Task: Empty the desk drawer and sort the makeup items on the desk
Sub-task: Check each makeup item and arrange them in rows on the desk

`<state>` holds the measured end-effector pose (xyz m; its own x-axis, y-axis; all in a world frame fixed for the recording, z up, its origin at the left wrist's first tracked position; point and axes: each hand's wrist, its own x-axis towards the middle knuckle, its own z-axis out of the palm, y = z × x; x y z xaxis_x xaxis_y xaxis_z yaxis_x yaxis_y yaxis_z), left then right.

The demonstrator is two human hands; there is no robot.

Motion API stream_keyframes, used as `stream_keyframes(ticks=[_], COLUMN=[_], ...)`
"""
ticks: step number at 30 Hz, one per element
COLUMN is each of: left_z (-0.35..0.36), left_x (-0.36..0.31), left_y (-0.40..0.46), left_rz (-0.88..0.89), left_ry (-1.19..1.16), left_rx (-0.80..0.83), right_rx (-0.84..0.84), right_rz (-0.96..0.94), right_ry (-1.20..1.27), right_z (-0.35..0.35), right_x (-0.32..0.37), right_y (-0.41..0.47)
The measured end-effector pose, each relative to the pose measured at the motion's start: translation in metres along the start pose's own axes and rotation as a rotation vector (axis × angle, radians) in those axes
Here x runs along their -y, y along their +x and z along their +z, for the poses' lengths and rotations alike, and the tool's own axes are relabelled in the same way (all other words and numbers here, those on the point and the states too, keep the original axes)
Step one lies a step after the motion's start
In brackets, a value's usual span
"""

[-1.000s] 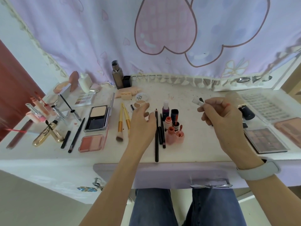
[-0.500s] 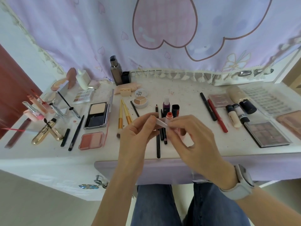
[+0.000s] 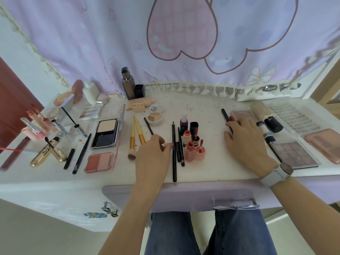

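Drawer [image 3: 184,197] shut at near bench [image 3: 211,168] edge. Left hand [image 3: 152,159] pinched a small white item beside black pencils [image 3: 174,153]. Right hand [image 3: 246,144] flat, fingers spread, over red and black pencils [image 3: 226,115]. Palettes [image 3: 105,132] lay farther left.

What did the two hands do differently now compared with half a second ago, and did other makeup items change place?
The hands, joined over a small white stick then, have parted. The left hand moved left, the stick's tip showing at its fingers beside the long black pencil. The right hand moved right onto the red and black pencils. The palettes and brushes stayed put.
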<state>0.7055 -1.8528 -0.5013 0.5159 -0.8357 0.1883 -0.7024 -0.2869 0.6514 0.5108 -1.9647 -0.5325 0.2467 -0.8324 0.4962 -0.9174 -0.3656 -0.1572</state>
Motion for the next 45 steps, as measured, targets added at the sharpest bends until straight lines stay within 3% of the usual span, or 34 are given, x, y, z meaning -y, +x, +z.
stream_keyframes(ticks=[11, 20, 26, 30, 36, 41, 45], left_z=[0.001, -0.01, -0.012, -0.012, -0.011, -0.011, -0.022], left_x=[0.01, 0.024, 0.03, 0.03, 0.027, 0.022, 0.001], left_y=[-0.019, -0.03, -0.028, -0.023, -0.015, -0.021, -0.028], left_rz=[0.136, 0.376, 0.447, 0.449, 0.425, 0.448, 0.539], left_ry=[-0.082, 0.043, 0.087, 0.084, 0.051, -0.087, -0.197], left_rx=[0.018, 0.262, 0.387, 0.374, 0.323, 0.13, -0.138], right_rx=[0.034, 0.121, 0.022, -0.129, -0.254, -0.328, -0.195], right_rz=[0.009, -0.002, 0.101, 0.168, 0.444, 0.46, 0.368], right_ry=[-0.226, -0.128, 0.171, 0.454, 0.97, 1.247, 1.562], right_z=[-0.001, -0.005, -0.018, -0.027, -0.045, -0.068, -0.087], right_x=[0.006, 0.009, 0.008, 0.013, 0.02, 0.021, 0.031], right_y=[0.007, 0.007, 0.005, 0.002, 0.002, 0.0, -0.006])
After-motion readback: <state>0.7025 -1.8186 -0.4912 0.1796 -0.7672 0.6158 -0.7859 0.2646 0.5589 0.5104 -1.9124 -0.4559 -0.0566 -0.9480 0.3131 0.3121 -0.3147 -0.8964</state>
